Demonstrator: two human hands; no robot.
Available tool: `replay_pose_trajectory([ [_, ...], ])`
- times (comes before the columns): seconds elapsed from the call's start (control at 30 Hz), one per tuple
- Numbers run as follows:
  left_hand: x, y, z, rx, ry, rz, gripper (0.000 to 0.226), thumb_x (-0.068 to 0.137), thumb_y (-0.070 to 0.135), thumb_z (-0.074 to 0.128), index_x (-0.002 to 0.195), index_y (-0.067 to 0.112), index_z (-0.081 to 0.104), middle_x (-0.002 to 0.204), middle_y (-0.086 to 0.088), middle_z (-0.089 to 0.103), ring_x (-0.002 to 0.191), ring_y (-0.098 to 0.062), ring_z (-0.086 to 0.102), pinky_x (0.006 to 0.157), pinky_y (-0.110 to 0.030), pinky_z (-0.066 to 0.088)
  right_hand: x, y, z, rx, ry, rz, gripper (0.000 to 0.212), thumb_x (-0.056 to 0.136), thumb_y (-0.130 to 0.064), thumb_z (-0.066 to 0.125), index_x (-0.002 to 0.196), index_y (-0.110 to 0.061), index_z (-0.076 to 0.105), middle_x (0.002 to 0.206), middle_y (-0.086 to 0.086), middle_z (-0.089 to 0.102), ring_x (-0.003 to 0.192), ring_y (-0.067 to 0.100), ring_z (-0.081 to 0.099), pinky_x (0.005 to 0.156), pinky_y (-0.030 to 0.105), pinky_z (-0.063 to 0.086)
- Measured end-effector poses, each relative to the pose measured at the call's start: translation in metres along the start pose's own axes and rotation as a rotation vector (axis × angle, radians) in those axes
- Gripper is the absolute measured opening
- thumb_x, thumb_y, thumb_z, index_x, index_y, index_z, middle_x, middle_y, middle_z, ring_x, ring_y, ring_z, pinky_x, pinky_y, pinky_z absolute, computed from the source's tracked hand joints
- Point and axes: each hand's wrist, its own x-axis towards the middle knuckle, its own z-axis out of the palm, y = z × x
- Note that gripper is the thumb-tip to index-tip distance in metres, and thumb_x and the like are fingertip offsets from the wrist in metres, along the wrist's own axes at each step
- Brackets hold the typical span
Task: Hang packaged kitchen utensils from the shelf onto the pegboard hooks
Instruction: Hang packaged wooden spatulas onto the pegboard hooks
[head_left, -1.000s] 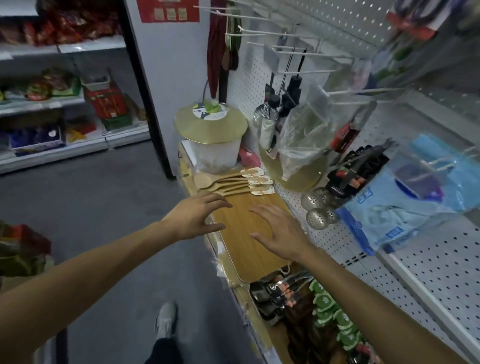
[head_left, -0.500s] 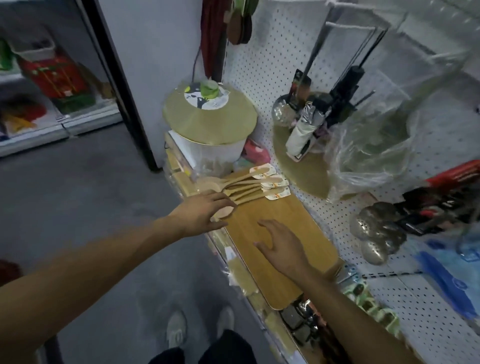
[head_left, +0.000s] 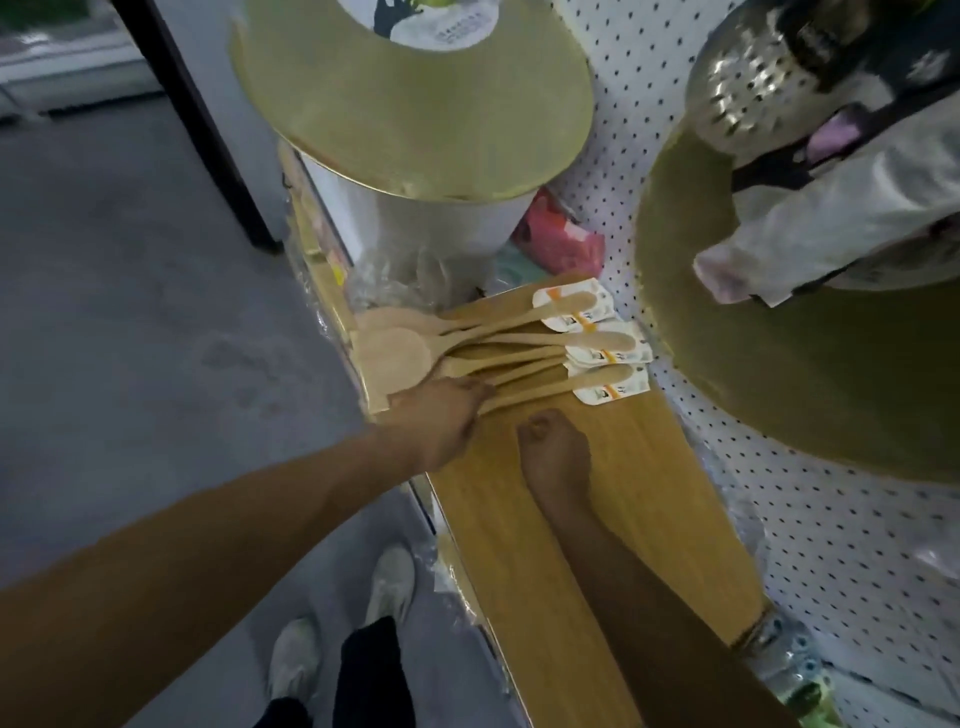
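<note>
Wooden spoons (head_left: 498, 345) fanned across far end of board (head_left: 597, 519), card tags toward pegboard (head_left: 831, 525). Left hand (head_left: 441, 415) on spoon handles, fingers together over them; grip itself hidden. Right hand (head_left: 556, 452) just beside spoons on board, fingers curled into empty fist.

Nothing legible anywhere. Small dark marks and orange stripes on the white label cards (head_left: 597, 332) at the handle ends of the wooden spoons (head_left: 467, 353), near the far edge of the wooden board (head_left: 623, 519), too blurred to read. A line of fine print on the round sticker (head_left: 441, 21) atop the gold lid (head_left: 415, 104), likewise too small to make out.
</note>
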Motion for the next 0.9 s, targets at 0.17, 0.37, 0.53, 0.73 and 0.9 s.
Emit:
replay_pose_trajectory([
  [0.17,0.046,-0.001,0.037,0.011,0.005,-0.012,0.064,0.09,0.004,0.054,0.15,0.018,0.036,0.15,-0.005,0.04,0.129,-0.027,0.044,0.103,-0.035,0.043,0.058,0.013,0.038,0.195,0.033,0.219,0.03,0.093,-0.039,0.058,0.092,-0.014,0.075,0.091,0.008,0.074,0.083,0.029,0.07,0.08,0.041,0.057],
  [0.37,0.077,-0.002,0.039,0.133,0.073,0.005,0.053,0.094,0.003,0.05,0.144,0.016,0.041,0.145,-0.005,0.043,0.125,-0.026,0.044,0.1,-0.033,0.045,0.081,0.004,0.037,0.625,-0.024,0.454,0.028,0.093,-0.02,0.065,0.069,-0.004,0.065,0.065,0.013,0.068,0.052,0.022,0.067,0.055,0.036,0.061],
  [0.53,0.083,0.012,0.047,0.098,0.011,-0.002,0.043,0.094,0.008,0.055,0.136,0.015,0.049,0.135,-0.007,0.045,0.12,-0.028,0.048,0.094,-0.037,0.049,0.071,0.009,0.035,0.9,-0.119,0.604,0.012,0.092,-0.001,0.062,0.084,0.007,0.066,0.072,0.021,0.065,0.061,0.026,0.067,0.052,0.034,0.06],
  [0.73,0.053,0.05,0.081,-0.071,-0.166,0.057,0.035,0.093,0.022,0.063,0.128,0.019,0.057,0.131,-0.007,0.047,0.115,-0.03,0.053,0.093,-0.041,0.05,0.01,0.057,0.022,0.916,-0.14,0.675,0.006,0.094,-0.001,0.056,0.097,-0.002,0.061,0.086,0.012,0.064,0.072,0.022,0.065,0.063,0.029,0.057],
  [0.9,0.004,0.092,0.091,-0.273,-0.264,0.019,0.042,0.094,0.036,0.062,0.133,0.02,0.058,0.131,-0.009,0.058,0.123,-0.029,0.055,0.101,-0.033,0.044,-0.061,0.082,-0.001,0.982,-0.063,0.799,0.012,0.098,0.0,0.051,0.091,-0.01,0.052,0.087,0.011,0.059,0.073,0.024,0.062,0.055,0.027,0.058],
])
